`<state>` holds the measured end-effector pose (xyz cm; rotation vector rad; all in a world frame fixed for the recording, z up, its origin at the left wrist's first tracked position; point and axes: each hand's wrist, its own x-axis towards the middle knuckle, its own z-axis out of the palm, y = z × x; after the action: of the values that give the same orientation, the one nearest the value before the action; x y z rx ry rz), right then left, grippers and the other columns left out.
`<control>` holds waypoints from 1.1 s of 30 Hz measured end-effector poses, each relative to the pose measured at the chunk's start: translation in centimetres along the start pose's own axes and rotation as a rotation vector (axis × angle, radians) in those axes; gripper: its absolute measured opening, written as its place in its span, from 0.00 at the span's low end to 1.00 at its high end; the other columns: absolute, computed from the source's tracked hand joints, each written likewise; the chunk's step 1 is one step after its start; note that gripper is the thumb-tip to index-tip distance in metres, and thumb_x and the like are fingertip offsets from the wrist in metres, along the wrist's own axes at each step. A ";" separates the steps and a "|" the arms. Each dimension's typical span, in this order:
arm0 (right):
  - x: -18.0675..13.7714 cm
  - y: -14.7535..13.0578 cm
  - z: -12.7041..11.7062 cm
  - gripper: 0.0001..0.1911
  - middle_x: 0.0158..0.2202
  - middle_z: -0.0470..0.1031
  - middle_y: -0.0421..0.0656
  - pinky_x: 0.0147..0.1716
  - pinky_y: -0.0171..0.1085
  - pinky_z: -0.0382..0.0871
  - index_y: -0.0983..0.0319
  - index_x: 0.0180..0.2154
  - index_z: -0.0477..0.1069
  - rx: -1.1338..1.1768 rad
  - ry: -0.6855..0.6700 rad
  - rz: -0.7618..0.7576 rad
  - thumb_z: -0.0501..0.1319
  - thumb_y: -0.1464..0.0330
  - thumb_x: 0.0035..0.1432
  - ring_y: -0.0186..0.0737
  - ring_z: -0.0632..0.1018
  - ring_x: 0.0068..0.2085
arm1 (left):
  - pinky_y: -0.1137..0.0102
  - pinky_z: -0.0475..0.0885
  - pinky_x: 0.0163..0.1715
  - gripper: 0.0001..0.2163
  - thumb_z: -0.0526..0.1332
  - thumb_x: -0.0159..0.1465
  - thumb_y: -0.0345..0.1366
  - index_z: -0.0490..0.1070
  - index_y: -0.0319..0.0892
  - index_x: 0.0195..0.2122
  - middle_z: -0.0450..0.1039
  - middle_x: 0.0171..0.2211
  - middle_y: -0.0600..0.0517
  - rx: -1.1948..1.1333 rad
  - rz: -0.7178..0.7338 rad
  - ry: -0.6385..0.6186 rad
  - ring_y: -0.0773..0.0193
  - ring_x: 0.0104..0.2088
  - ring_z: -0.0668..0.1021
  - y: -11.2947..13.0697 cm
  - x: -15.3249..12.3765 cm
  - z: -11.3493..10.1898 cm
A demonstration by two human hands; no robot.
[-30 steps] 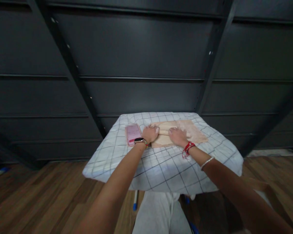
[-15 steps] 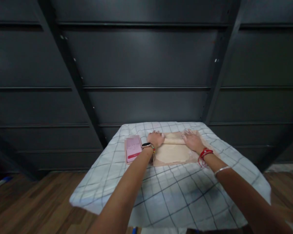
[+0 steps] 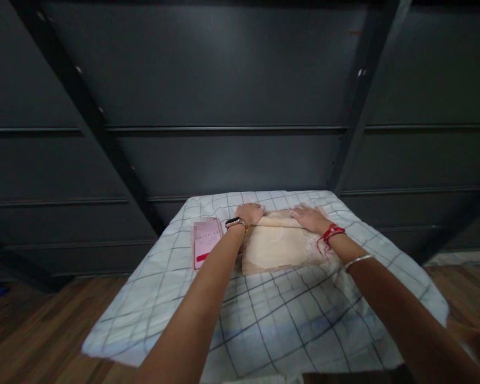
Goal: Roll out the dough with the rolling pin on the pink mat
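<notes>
A flat, pale beige sheet (image 3: pixel 278 248) that looks like dough lies on a thin brownish, see-through backing on the cloth. Across its far part runs a pale roll (image 3: pixel 280 221); whether this is the sheet's own rolled edge or a separate rod, I cannot tell. My left hand (image 3: pixel 251 213) rests on the roll's left end, fingers stretched forward. On the right end lies my right hand (image 3: pixel 309 217), palm down with fingers spread. Whitish powder seems to coat the fingertips. Both palms hide the roll's ends.
A phone (image 3: pixel 206 240) with a pink lit screen lies left of my left wrist. White checked cloth (image 3: pixel 264 320) covers the table. A dark panelled wall (image 3: pixel 232 165) rises right behind it. Wooden floor (image 3: pixel 36 330) shows at both sides.
Both hands stay on the roll, which keeps nearly the same place on the sheet. The view has tilted and shifted slightly, so the table appears a little larger and further left.
</notes>
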<state>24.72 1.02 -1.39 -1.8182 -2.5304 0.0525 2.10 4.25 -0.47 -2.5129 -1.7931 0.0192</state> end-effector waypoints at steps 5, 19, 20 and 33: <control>-1.4 -0.8 0.4 0.28 0.63 0.57 0.45 0.59 0.56 0.47 0.60 0.59 0.62 -0.002 0.037 -0.037 0.34 0.63 0.67 0.49 0.53 0.64 | 0.67 0.67 0.42 0.22 0.40 0.68 0.42 0.72 0.44 0.45 0.71 0.50 0.48 -0.061 -0.047 0.012 0.57 0.49 0.73 0.3 -1.6 0.2; -10.4 -6.4 0.6 0.26 0.54 0.66 0.59 0.53 0.46 0.56 0.70 0.55 0.62 -0.204 0.254 0.005 0.42 0.59 0.65 0.53 0.65 0.56 | 0.66 0.65 0.44 0.21 0.40 0.69 0.41 0.68 0.42 0.52 0.73 0.46 0.46 0.014 0.020 0.224 0.57 0.45 0.75 1.8 -10.1 0.9; -11.0 -6.9 0.6 0.27 0.54 0.65 0.60 0.53 0.46 0.55 0.71 0.55 0.61 -0.219 0.262 0.004 0.43 0.59 0.65 0.54 0.63 0.57 | 0.66 0.64 0.45 0.21 0.40 0.69 0.41 0.67 0.42 0.53 0.73 0.46 0.46 0.017 0.031 0.246 0.57 0.46 0.74 1.7 -10.5 1.1; -8.1 -6.8 0.5 0.26 0.50 0.70 0.54 0.45 0.44 0.64 0.66 0.51 0.65 -0.203 0.255 0.087 0.40 0.58 0.66 0.50 0.69 0.50 | 0.64 0.65 0.44 0.20 0.41 0.69 0.41 0.70 0.41 0.48 0.74 0.44 0.45 0.016 -0.011 0.282 0.56 0.46 0.74 2.0 -8.2 0.9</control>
<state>20.88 -8.80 -1.59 -1.8625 -2.3525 -0.4206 1.29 -4.17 -1.62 -2.3532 -1.6861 -0.3035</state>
